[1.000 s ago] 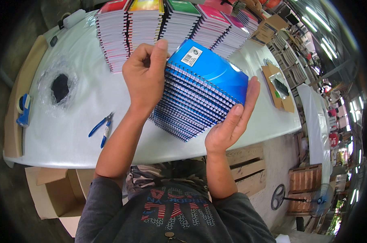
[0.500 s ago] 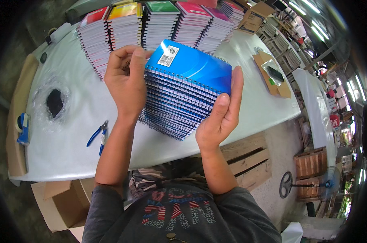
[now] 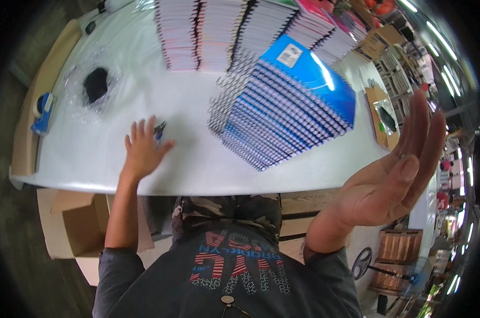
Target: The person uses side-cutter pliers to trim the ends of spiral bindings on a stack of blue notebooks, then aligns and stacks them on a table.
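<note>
A tall stack of spiral notebooks with a glossy blue cover (image 3: pixel 325 87) on top stands on the white table, its bound edges toward me. Loose-looking wire coils (image 3: pixel 224 98) show along the stack's left side. My left hand (image 3: pixel 142 151) is over the table to the left, fingers spread, nothing in it. Beneath or beside its fingers lie the blue-handled cutters (image 3: pixel 159 131), mostly covered by the hand. To the right of the stack my right hand (image 3: pixel 388 185) is raised off the table, palm bare and fingers stretched out. It touches nothing.
Behind the blue stack stand other notebook stacks (image 3: pixel 213 37). Crumpled clear plastic wrap (image 3: pixel 73 79) lies at the left, near a blue tape dispenser (image 3: pixel 43 114). A flat cardboard piece with a plastic packet (image 3: pixel 384 116) lies at the right edge. An open carton (image 3: pixel 65 222) sits below the table.
Both hands have come off the blue notebook stack. The left moved down and left to the cutters; the right moved away to the right. The view has shifted, too.
</note>
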Demonstrator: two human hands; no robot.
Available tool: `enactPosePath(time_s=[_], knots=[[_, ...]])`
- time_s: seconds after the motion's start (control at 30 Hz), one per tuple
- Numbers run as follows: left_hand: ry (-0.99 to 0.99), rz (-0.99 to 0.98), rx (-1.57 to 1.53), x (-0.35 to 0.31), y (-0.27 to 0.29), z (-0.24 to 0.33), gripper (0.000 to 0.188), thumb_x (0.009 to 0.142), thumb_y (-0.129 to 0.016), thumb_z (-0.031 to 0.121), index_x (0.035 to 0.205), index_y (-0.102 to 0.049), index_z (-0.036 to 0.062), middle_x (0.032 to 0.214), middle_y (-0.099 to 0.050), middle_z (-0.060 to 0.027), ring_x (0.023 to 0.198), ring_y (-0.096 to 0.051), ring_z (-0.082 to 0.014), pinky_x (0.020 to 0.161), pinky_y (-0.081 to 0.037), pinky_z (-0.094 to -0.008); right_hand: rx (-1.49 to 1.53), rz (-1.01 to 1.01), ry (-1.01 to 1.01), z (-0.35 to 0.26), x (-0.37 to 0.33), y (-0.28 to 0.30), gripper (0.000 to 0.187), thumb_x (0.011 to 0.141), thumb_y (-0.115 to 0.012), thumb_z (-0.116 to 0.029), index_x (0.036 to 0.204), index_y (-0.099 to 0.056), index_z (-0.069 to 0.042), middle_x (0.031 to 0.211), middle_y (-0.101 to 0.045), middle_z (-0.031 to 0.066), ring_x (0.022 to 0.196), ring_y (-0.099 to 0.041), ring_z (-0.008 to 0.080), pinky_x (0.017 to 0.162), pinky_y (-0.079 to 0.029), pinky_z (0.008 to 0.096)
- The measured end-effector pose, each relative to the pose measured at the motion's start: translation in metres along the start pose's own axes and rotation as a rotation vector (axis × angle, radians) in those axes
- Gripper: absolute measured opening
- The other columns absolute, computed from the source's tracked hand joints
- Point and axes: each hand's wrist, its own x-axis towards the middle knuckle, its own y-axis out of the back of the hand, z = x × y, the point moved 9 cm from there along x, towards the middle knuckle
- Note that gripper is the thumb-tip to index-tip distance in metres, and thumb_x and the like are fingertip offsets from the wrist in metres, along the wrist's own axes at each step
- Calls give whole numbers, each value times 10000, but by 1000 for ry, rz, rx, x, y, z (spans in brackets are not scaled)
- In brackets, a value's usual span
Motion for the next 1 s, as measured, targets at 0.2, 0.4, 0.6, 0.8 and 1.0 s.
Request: enactPosePath(time_s=[0.2,0.4,0.6,0.8,1.0], knots=[[32,111,-153,-45,-40,-25,574,848,-592,281,1337,-383,65,1325,-429,-151,1213,-392,-319,974,-307,-503,98,-714,269,-49,-19,-155,287,773,-573,-181,963,-636,25,1014,-624,202,913,-617,305,811,-464,399],[480,-158,-1754,-53,-68,5,451,889,-506,413,1072,-583,8,808,-585,-59,727,-525,-142,701,-406,-261,-405,-1660,150,29,-146,-263,380,820,-601,-326,1076,-637,-48,1020,-643,170,956,-612,306,834,-468,376],[647,-925,-2660,-90,-93,136,390,940,-386,424,1027,-531,72,916,-580,-87,830,-591,-230,770,-487,-430,-950,-2213,266,109,-251,-273,304,712,-742,-225,988,-697,-107,1014,-674,89,910,-656,223,733,-500,348],[607,-1083,-2575,-90,-91,149,402,934,-334,430,1107,-508,111,958,-545,-75,865,-562,-224,773,-469,-492,-1033,-2335,141,125,-264,-263,229,718,-749,-177,923,-713,-81,911,-693,80,831,-669,229,693,-508,355],[406,-1199,-2488,-87,-91,157,436,933,-306,429,1162,-502,114,945,-546,-62,879,-551,-200,758,-469,-452,-938,-2364,35,130,-267,-267,285,690,-755,-153,869,-672,52,836,-672,186,733,-666,292,626,-524,380]])
